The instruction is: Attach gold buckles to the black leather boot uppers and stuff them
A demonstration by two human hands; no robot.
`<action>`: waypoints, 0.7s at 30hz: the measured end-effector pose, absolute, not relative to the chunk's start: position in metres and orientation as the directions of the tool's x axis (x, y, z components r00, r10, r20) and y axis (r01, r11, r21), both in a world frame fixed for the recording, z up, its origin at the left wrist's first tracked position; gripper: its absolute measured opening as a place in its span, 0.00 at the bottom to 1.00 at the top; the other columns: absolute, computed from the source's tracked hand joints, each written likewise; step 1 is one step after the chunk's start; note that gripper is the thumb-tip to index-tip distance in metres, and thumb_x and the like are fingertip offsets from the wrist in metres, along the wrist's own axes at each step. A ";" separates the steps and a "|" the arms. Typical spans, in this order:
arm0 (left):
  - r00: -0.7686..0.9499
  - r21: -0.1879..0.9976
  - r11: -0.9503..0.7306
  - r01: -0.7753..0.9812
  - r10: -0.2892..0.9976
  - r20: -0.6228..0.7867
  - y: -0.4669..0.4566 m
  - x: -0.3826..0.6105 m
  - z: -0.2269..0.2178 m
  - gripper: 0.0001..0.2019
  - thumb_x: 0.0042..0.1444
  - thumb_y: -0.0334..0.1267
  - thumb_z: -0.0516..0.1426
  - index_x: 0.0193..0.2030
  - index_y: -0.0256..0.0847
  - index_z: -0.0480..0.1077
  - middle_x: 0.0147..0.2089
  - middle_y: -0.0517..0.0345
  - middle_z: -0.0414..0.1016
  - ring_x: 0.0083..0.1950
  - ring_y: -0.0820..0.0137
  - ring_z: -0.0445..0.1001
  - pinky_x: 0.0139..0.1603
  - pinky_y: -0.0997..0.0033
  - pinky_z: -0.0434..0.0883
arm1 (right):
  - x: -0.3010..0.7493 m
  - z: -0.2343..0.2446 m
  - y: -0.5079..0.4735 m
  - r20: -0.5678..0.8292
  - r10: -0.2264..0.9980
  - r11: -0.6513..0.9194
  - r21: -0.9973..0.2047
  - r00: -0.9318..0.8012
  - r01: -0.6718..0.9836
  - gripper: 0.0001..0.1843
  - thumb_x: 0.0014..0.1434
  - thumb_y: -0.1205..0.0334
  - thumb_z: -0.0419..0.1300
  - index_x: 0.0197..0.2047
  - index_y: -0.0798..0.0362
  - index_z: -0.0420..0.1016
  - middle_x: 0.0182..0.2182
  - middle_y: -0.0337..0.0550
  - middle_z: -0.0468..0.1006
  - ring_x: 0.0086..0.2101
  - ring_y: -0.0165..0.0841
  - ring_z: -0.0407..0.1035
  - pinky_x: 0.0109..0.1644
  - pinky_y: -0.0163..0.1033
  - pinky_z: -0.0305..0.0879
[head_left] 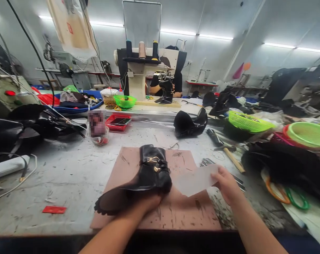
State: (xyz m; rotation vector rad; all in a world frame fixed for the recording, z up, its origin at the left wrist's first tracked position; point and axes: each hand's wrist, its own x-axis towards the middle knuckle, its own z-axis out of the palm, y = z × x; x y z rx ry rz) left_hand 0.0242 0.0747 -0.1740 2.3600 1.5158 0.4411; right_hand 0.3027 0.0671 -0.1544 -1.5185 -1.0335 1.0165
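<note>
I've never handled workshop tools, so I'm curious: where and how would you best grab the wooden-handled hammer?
The hammer is probably best gripped by its wooden handle, from above on the near side: the slim handle slants toward the camera, with the dark head at its far end. The right hand holds a pale sheet.

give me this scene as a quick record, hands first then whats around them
left hand: at the black boot, partly hidden by it
right hand: holding a white sheet
under the work: pinkish board on a grey table
to the right: hammer
beyond the board: red tray, another black boot piece
farther back: sewing machine, thread spools
</note>
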 end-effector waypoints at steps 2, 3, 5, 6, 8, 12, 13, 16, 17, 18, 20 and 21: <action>0.409 0.386 -0.407 0.828 0.909 0.081 0.076 0.027 -0.172 0.25 0.57 0.45 0.48 0.61 0.42 0.58 0.62 0.48 0.60 0.65 0.51 0.51 0.65 0.46 0.45 | 0.307 -0.157 0.048 0.060 0.927 -0.122 -0.886 0.370 0.448 0.26 0.47 0.59 0.55 0.51 0.53 0.62 0.40 0.49 0.73 0.39 0.44 0.69 0.41 0.50 0.66; 0.412 0.371 -0.411 0.833 0.908 0.080 0.077 0.028 -0.170 0.25 0.57 0.44 0.48 0.61 0.42 0.58 0.62 0.48 0.60 0.65 0.50 0.51 0.65 0.46 0.45 | 0.305 -0.157 0.043 0.166 0.909 -0.118 -0.776 0.381 0.619 0.28 0.48 0.61 0.55 0.54 0.53 0.60 0.44 0.52 0.71 0.45 0.47 0.66 0.47 0.53 0.62; 0.425 0.328 -0.432 0.840 0.900 0.097 0.077 0.030 -0.165 0.26 0.56 0.44 0.48 0.61 0.39 0.57 0.63 0.45 0.58 0.65 0.49 0.51 0.65 0.47 0.46 | 0.297 -0.151 0.041 0.260 0.911 -0.152 -0.513 0.321 0.845 0.29 0.53 0.62 0.52 0.58 0.59 0.56 0.51 0.60 0.66 0.53 0.50 0.58 0.54 0.56 0.54; 0.431 0.302 -0.443 0.844 0.896 0.108 0.077 0.030 -0.162 0.26 0.56 0.44 0.48 0.61 0.37 0.57 0.63 0.43 0.57 0.65 0.49 0.51 0.64 0.47 0.47 | 0.292 -0.146 0.042 0.220 0.935 -0.167 -0.416 0.278 0.894 0.27 0.57 0.62 0.49 0.59 0.62 0.55 0.52 0.63 0.64 0.54 0.50 0.57 0.55 0.57 0.52; 0.448 0.271 -0.466 0.842 0.885 0.129 0.076 0.030 -0.159 0.25 0.56 0.43 0.48 0.60 0.36 0.59 0.62 0.42 0.59 0.64 0.49 0.53 0.64 0.48 0.50 | 0.280 -0.134 0.045 0.067 0.985 -0.127 -0.332 0.158 0.935 0.25 0.59 0.60 0.47 0.58 0.63 0.58 0.52 0.63 0.65 0.53 0.48 0.60 0.55 0.55 0.54; 0.469 0.271 -0.489 0.829 0.872 0.140 0.073 0.029 -0.158 0.18 0.56 0.41 0.48 0.52 0.42 0.68 0.55 0.48 0.69 0.57 0.53 0.64 0.60 0.52 0.58 | 0.263 -0.119 0.047 -0.122 0.977 0.124 -0.354 -0.177 0.927 0.32 0.43 0.62 0.66 0.53 0.52 0.67 0.55 0.49 0.66 0.55 0.42 0.59 0.58 0.43 0.54; 0.472 0.271 -0.492 0.827 0.870 0.142 0.073 0.029 -0.158 0.17 0.57 0.41 0.48 0.50 0.42 0.68 0.54 0.49 0.70 0.56 0.53 0.65 0.59 0.52 0.59 | 0.260 -0.117 0.048 -0.153 0.959 0.170 -0.357 -0.237 0.919 0.35 0.39 0.65 0.68 0.53 0.51 0.68 0.56 0.48 0.65 0.56 0.41 0.58 0.59 0.42 0.54; 0.470 0.268 -0.495 0.827 0.869 0.154 0.072 0.030 -0.156 0.19 0.57 0.42 0.48 0.52 0.40 0.67 0.55 0.48 0.69 0.57 0.52 0.64 0.60 0.53 0.58 | 0.254 -0.112 0.056 -0.216 0.920 0.239 -0.354 -0.328 0.904 0.35 0.33 0.70 0.69 0.49 0.52 0.71 0.52 0.50 0.69 0.52 0.43 0.62 0.56 0.42 0.57; 0.470 0.265 -0.496 0.827 0.868 0.158 0.072 0.030 -0.156 0.19 0.57 0.42 0.48 0.53 0.40 0.66 0.55 0.48 0.68 0.58 0.52 0.63 0.60 0.54 0.57 | 0.253 -0.109 0.059 -0.225 0.914 0.247 -0.351 -0.338 0.903 0.34 0.31 0.71 0.70 0.46 0.53 0.73 0.49 0.50 0.72 0.50 0.44 0.64 0.54 0.43 0.58; 0.470 0.262 -0.497 0.827 0.868 0.161 0.072 0.030 -0.155 0.20 0.57 0.42 0.48 0.54 0.40 0.65 0.56 0.48 0.67 0.59 0.53 0.61 0.61 0.54 0.56 | 0.253 -0.105 0.063 -0.228 0.913 0.249 -0.347 -0.339 0.904 0.31 0.28 0.72 0.70 0.42 0.53 0.75 0.45 0.50 0.74 0.48 0.46 0.66 0.52 0.44 0.60; 0.470 0.257 -0.499 0.828 0.866 0.170 0.071 0.030 -0.154 0.21 0.56 0.41 0.48 0.56 0.40 0.64 0.57 0.48 0.66 0.60 0.53 0.60 0.63 0.54 0.53 | 0.253 -0.095 0.066 -0.217 0.919 0.240 -0.349 -0.328 0.906 0.25 0.26 0.74 0.71 0.33 0.54 0.76 0.37 0.49 0.77 0.43 0.48 0.68 0.47 0.46 0.62; 0.468 0.255 -0.499 0.828 0.866 0.174 0.071 0.030 -0.153 0.21 0.56 0.41 0.49 0.56 0.40 0.63 0.58 0.48 0.65 0.61 0.53 0.59 0.63 0.53 0.52 | 0.254 -0.089 0.066 -0.204 0.923 0.238 -0.361 -0.326 0.902 0.21 0.27 0.73 0.70 0.30 0.54 0.75 0.34 0.47 0.77 0.41 0.47 0.69 0.45 0.45 0.63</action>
